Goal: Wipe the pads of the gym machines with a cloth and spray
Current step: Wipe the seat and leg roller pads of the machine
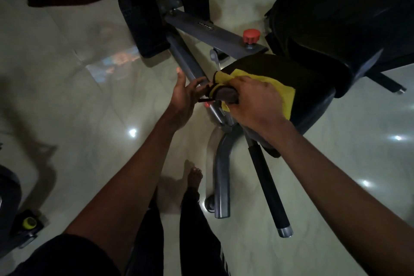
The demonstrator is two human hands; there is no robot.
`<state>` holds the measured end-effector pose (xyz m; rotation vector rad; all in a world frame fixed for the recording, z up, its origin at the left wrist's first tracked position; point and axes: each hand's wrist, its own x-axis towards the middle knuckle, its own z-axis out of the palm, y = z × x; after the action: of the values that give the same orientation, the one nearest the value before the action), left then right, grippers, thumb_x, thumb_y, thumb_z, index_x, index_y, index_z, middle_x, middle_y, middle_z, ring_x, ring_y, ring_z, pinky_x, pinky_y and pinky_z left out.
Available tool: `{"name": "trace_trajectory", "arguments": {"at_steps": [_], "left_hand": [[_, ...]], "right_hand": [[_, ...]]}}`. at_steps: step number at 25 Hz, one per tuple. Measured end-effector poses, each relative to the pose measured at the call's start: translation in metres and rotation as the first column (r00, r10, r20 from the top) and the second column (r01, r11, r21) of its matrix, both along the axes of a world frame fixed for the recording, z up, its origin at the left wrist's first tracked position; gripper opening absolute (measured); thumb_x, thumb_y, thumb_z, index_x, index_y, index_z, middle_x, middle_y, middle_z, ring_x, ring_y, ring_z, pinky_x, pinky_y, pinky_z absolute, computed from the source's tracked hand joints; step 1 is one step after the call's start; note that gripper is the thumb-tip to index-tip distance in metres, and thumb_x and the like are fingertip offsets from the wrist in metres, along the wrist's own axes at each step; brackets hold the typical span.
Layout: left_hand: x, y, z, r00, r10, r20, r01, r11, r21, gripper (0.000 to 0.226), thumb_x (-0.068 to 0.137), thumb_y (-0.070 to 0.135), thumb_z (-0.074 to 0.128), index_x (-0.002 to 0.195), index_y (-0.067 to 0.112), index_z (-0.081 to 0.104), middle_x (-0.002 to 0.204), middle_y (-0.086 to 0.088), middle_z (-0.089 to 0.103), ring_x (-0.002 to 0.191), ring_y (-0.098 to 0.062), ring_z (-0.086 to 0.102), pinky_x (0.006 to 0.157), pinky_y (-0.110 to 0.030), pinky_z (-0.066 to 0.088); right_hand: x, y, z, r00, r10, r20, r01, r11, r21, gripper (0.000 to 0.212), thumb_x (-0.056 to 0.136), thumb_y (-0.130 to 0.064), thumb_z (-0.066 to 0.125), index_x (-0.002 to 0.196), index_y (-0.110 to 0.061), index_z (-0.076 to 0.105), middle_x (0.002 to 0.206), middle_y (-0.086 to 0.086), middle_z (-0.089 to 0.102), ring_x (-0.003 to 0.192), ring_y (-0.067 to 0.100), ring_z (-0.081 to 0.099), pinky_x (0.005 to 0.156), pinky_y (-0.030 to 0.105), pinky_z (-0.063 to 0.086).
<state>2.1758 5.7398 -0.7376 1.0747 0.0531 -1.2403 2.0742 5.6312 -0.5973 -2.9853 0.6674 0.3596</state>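
On seat pad (313, 83), front-left corner: yellow cloth (284, 89) under my right hand (253, 101). Fingers curled over cloth and pad edge, gripping it; fingertips hidden in shadow. Cloth mostly covered by the hand; visible long axis runs diagonal, upper left to lower right. Left hand (183, 96) empty, fingers spread, just beside grey tube (188, 60); whether it touches, can't tell. Small dark part and a red bit between my hands, unidentifiable. Grey bar (224, 36) has a label (206, 26), text too blurred to read. Red knob (251, 36) at bar's end. Back pad (336, 6) cut off at top right. Scene is dim.
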Motion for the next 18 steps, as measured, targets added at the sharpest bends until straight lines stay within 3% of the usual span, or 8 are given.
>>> {"name": "trace_trajectory", "arguments": {"at_steps": [3,6,8,10,14,18], "left_hand": [[0.001,-0.003,0.008,0.99,-0.061,0.129,0.052,0.996,0.07,0.09,0.095,0.07,-0.003,0.148,0.014,0.045,0.14,-0.005,0.06,0.144,-0.022,0.038,0.123,-0.05,0.003],[-0.001,-0.012,0.026,0.959,-0.099,0.267,0.07,0.991,0.113,0.081,0.102,0.053,-0.008,0.145,0.012,0.048,0.14,0.0,0.056,0.129,-0.008,0.044,0.114,-0.03,0.018],[-0.006,-0.013,0.033,0.949,-0.085,0.303,0.052,0.992,0.116,0.075,0.104,0.047,-0.009,0.143,0.016,0.047,0.137,0.004,0.054,0.124,-0.004,0.045,0.105,-0.021,0.022],[-0.014,-0.012,0.03,0.952,-0.067,0.299,0.033,0.992,0.119,0.073,0.104,0.05,-0.007,0.15,0.017,0.039,0.151,0.0,0.046,0.137,-0.011,0.04,0.111,-0.028,0.017],[-0.029,-0.012,0.019,0.893,-0.178,0.412,0.106,0.976,0.193,0.073,0.097,0.07,0.008,0.152,0.032,0.038,0.158,0.004,0.037,0.145,-0.015,0.034,0.12,-0.038,0.017],[-0.037,-0.017,0.017,0.865,-0.161,0.475,0.047,0.969,0.244,0.052,0.104,0.051,0.04,0.151,0.031,0.039,0.154,0.005,0.043,0.141,-0.01,0.039,0.116,-0.028,0.028]], "right_hand": [[-0.024,0.003,0.006,0.999,-0.031,0.015,0.032,0.997,-0.065,0.034,0.087,-0.039,0.062,0.119,-0.028,0.063,0.109,-0.001,0.066,0.099,0.024,0.063,0.088,0.046,0.051],[-0.007,-0.009,0.007,0.997,-0.05,0.064,0.047,0.998,0.043,0.025,0.088,-0.038,0.062,0.11,-0.028,0.066,0.1,-0.001,0.068,0.089,0.023,0.065,0.076,0.036,0.048],[0.016,-0.025,0.001,0.995,-0.098,-0.004,0.098,0.985,0.143,0.024,0.091,-0.037,0.061,0.111,-0.027,0.067,0.101,0.002,0.07,0.091,0.026,0.067,0.078,0.039,0.052],[0.026,-0.044,0.0,0.987,-0.132,-0.088,0.147,0.97,0.195,0.027,0.093,-0.036,0.059,0.117,-0.026,0.065,0.107,0.006,0.071,0.099,0.032,0.067,0.086,0.046,0.054],[-0.001,-0.071,0.014,0.977,-0.206,-0.062,0.213,0.964,0.157,0.032,0.096,-0.036,0.057,0.126,-0.023,0.06,0.117,0.011,0.069,0.107,0.038,0.063,0.079,0.036,0.043],[-0.012,-0.08,0.017,0.981,-0.193,-0.011,0.193,0.972,0.135,0.029,0.094,-0.037,0.057,0.119,-0.022,0.062,0.111,0.009,0.069,0.103,0.039,0.063,0.075,0.035,0.038]]}}
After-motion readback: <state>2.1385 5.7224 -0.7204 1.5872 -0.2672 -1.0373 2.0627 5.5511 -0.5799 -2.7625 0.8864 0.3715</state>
